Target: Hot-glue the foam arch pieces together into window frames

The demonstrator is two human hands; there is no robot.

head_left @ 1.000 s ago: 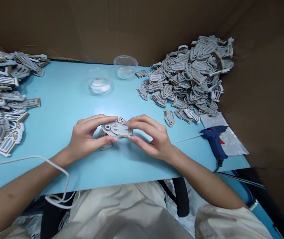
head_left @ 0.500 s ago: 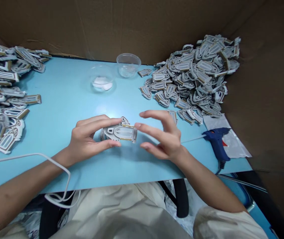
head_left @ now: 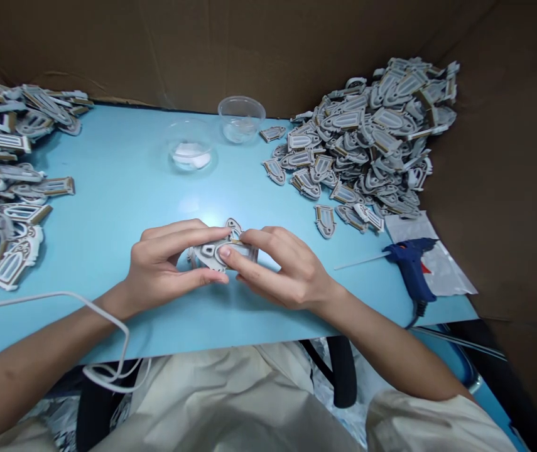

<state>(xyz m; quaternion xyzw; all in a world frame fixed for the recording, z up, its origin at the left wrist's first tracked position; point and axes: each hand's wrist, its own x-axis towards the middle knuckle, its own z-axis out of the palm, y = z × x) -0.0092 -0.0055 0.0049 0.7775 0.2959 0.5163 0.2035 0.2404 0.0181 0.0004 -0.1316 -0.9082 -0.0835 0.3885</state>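
Between my two hands, just above the light blue table, is a small assembly of grey-white arched window pieces (head_left: 209, 250) with brownish edges. My left hand (head_left: 167, 257) grips its left end, fingers along the top and thumb along the near side. My right hand (head_left: 284, 267) is closed on the right end, one fingertip pressed on the upper face and another at the far edge. Those fingers cover much of the front piece. One more arched piece (head_left: 233, 225) sticks up at the assembly's far side.
A large heap of similar arched pieces (head_left: 357, 135) fills the back right; another pile (head_left: 2, 182) lies left. Two clear plastic bowls (head_left: 191, 147) stand at the back. A blue glue gun (head_left: 409, 263) rests on a plastic bag (head_left: 447, 270) at right. A white cable (head_left: 61, 294) crosses my left forearm.
My right hand has moved left from beside the assembly and closed on its right end. My left hand keeps its grip in nearly the same place.
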